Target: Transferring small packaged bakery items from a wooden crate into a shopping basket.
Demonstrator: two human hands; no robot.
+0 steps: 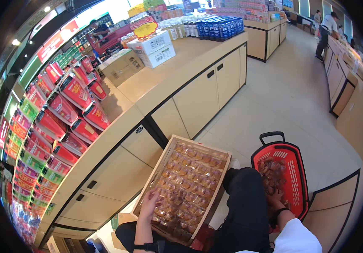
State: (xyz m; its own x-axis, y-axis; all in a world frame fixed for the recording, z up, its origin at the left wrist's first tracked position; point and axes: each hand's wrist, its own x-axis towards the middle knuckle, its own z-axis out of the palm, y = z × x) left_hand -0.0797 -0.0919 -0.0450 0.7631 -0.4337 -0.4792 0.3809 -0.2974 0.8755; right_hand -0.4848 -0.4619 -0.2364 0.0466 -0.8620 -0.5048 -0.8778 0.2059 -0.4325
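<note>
A shallow tan crate [226, 177] rests tilted by my legs, filled with rows of small clear-wrapped golden-brown pastries [190, 172]. My left hand [151, 204] lies over the crate's near left side, fingers stretched out and touching or just above the packets; nothing shows in its grip. To my right stands a red shopping basket [293, 177] with a black rim and a raised handle. Inside it lies a heap of wrapped brown packets [272, 170]. My right hand [275, 197] reaches down into the basket against these packets, its fingers partly hidden among them.
A long tan counter [198, 88] runs along the left, bearing cartons [153, 47] and rows of blue cans [217, 28]. Red packages [74, 90] hang at the left. A low cabinet [333, 202] stands right of the basket. A person [327, 31] works far right.
</note>
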